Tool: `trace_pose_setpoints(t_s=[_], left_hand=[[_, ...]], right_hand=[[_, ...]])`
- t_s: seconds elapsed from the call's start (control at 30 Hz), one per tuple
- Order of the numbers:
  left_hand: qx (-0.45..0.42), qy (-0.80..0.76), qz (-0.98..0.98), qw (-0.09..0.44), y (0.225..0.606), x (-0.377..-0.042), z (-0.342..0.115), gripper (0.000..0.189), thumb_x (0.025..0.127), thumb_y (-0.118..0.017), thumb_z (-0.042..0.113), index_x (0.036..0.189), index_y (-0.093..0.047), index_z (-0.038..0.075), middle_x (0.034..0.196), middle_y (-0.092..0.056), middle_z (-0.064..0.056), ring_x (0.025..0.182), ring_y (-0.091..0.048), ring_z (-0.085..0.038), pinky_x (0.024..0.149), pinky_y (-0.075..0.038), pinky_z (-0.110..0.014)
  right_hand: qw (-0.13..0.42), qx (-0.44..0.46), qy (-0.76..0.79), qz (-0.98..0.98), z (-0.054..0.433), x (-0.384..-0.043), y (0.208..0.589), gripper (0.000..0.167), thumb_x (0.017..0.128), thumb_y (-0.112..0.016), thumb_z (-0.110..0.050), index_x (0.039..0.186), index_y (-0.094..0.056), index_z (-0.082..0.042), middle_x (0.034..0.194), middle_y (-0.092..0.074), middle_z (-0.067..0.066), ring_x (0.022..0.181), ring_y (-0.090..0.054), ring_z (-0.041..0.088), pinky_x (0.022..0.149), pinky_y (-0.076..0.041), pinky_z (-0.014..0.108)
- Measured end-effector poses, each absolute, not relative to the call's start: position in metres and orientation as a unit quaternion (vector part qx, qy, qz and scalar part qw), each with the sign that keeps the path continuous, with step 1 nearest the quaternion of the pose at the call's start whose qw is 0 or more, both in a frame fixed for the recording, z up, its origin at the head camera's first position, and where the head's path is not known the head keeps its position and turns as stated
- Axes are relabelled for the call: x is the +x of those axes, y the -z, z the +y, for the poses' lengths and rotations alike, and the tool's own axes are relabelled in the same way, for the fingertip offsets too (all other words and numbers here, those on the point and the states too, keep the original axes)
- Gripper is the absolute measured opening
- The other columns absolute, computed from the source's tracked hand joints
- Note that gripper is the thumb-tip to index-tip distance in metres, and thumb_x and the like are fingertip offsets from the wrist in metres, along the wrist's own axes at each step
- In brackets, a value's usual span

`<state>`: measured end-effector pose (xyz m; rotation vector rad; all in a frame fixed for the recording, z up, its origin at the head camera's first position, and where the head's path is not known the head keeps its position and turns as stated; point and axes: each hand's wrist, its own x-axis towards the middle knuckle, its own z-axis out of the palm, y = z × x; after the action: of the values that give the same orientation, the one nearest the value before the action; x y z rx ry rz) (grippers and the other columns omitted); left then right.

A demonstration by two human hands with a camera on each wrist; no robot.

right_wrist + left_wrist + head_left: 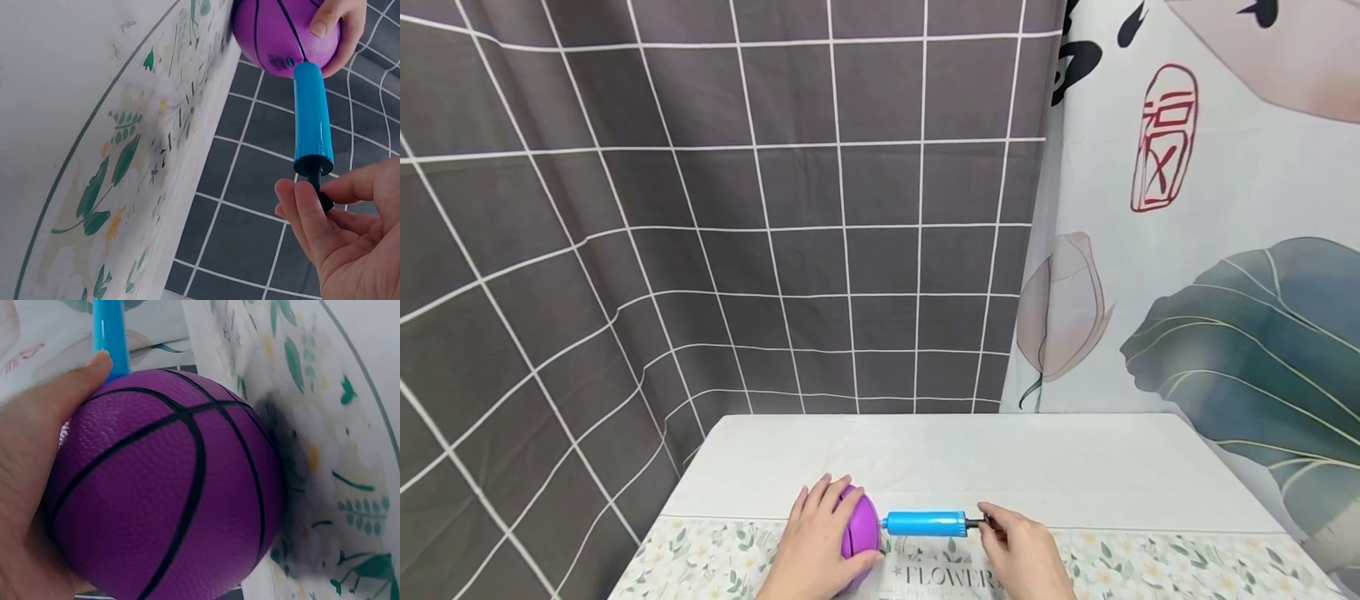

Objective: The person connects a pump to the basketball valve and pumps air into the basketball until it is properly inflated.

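Observation:
A purple ball with black seam lines (144, 469) sits near the table's front, gripped by my left hand (820, 533), whose fingers curve over its top and thumb lies along its near side. A blue hand pump (925, 523) lies level, its tip meeting the ball's right side. At the pump's other end, my right hand (1024, 546) holds the black handle (324, 201) between thumb and fingers. Only a short stretch of black rod shows between barrel and handle. In the left wrist view, the ball hides most of the left fingers.
Beneath the hands is a table (955, 458) with a white cover and a floral printed band (1150, 567) along the front. A dark grey gridded curtain (790, 250) hangs behind and at left. A white printed curtain (1097, 333) hangs at right.

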<state>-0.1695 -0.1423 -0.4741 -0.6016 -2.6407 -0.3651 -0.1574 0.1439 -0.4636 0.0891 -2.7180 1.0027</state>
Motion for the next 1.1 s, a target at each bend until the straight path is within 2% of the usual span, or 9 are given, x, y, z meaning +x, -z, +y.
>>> trace_pose_setpoints(t_s=[0.27,0.47,0.57,0.7,0.8,0.87,0.93,1.03,1.1], left_hand=[[-0.218,0.136,-0.947,0.195,0.476,-0.172,-0.144,0.076,0.077,-0.076,0.063,0.132,-0.063,0.013,0.133,-0.059,-0.009,0.126,-0.051,-0.037,0.103,-0.043,-0.061],[-0.230,0.115,-0.943,0.213,0.475,-0.174,-0.139,0.074,0.078,-0.074,0.065,0.129,-0.065,0.013,0.127,-0.061,-0.009,0.122,-0.052,-0.035,0.100,-0.044,-0.058],[-0.236,0.107,-0.938,0.229,0.475,-0.175,-0.139,0.073,0.077,-0.075,0.066,0.127,-0.066,0.013,0.125,-0.062,-0.009,0.120,-0.054,-0.034,0.098,-0.046,-0.057],[-0.236,0.111,-0.936,0.237,0.476,-0.177,-0.139,0.073,0.075,-0.077,0.064,0.125,-0.066,0.012,0.125,-0.062,-0.009,0.119,-0.054,-0.034,0.098,-0.046,-0.057],[-0.233,0.116,-0.936,0.235,0.476,-0.178,-0.139,0.073,0.075,-0.078,0.063,0.125,-0.066,0.012,0.125,-0.062,-0.010,0.120,-0.054,-0.034,0.098,-0.046,-0.057],[-0.234,0.118,-0.936,0.236,0.476,-0.179,-0.138,0.073,0.075,-0.078,0.063,0.125,-0.065,0.012,0.126,-0.062,-0.010,0.120,-0.054,-0.035,0.098,-0.047,-0.057],[-0.235,0.119,-0.935,0.238,0.476,-0.179,-0.138,0.072,0.075,-0.079,0.062,0.125,-0.065,0.012,0.126,-0.061,-0.010,0.120,-0.054,-0.035,0.098,-0.046,-0.057],[-0.234,0.118,-0.935,0.240,0.477,-0.179,-0.137,0.072,0.075,-0.079,0.062,0.125,-0.065,0.012,0.126,-0.061,-0.010,0.121,-0.054,-0.035,0.099,-0.046,-0.057],[-0.231,0.115,-0.936,0.238,0.477,-0.179,-0.136,0.073,0.075,-0.079,0.062,0.126,-0.065,0.012,0.127,-0.062,-0.009,0.121,-0.053,-0.035,0.099,-0.046,-0.056]], right_hand=[[0.097,0.035,-0.348,-0.932,0.144,-0.160,0.463,0.029,0.086,-0.074,-0.006,0.115,-0.072,-0.001,0.091,-0.073,0.002,0.070,-0.063,0.006,0.060,-0.054,0.024],[0.095,0.057,-0.317,-0.942,0.143,-0.162,0.467,0.046,0.082,-0.080,-0.010,0.125,-0.063,-0.003,0.101,-0.064,0.000,0.077,-0.057,0.008,0.061,-0.050,0.025],[0.090,0.083,-0.278,-0.953,0.139,-0.165,0.469,0.054,0.081,-0.083,-0.014,0.130,-0.062,-0.006,0.103,-0.060,0.000,0.076,-0.053,0.007,0.060,-0.048,0.026],[0.119,0.115,-0.210,-0.964,0.131,-0.170,0.470,0.050,0.078,-0.086,-0.020,0.124,-0.068,-0.014,0.094,-0.056,-0.003,0.072,-0.047,0.007,0.060,-0.046,0.026],[0.149,0.134,-0.160,-0.967,0.125,-0.172,0.470,0.043,0.077,-0.087,-0.024,0.116,-0.072,-0.016,0.090,-0.056,-0.003,0.073,-0.049,0.009,0.063,-0.049,0.030],[0.168,0.143,-0.129,-0.967,0.120,-0.173,0.470,0.040,0.077,-0.087,-0.026,0.113,-0.073,-0.017,0.093,-0.059,-0.002,0.077,-0.054,0.014,0.068,-0.053,0.035],[0.180,0.155,-0.109,-0.965,0.116,-0.175,0.469,0.037,0.078,-0.087,-0.026,0.111,-0.073,-0.016,0.097,-0.063,0.002,0.085,-0.060,0.020,0.079,-0.056,0.042],[0.190,0.179,-0.090,-0.961,0.110,-0.177,0.469,0.035,0.079,-0.086,-0.024,0.110,-0.072,-0.015,0.105,-0.067,0.007,0.100,-0.063,0.030,0.094,-0.052,0.053],[0.192,0.201,-0.074,-0.958,0.106,-0.179,0.469,0.034,0.080,-0.085,-0.020,0.110,-0.071,-0.013,0.108,-0.068,0.007,0.105,-0.063,0.031,0.100,-0.049,0.055]])
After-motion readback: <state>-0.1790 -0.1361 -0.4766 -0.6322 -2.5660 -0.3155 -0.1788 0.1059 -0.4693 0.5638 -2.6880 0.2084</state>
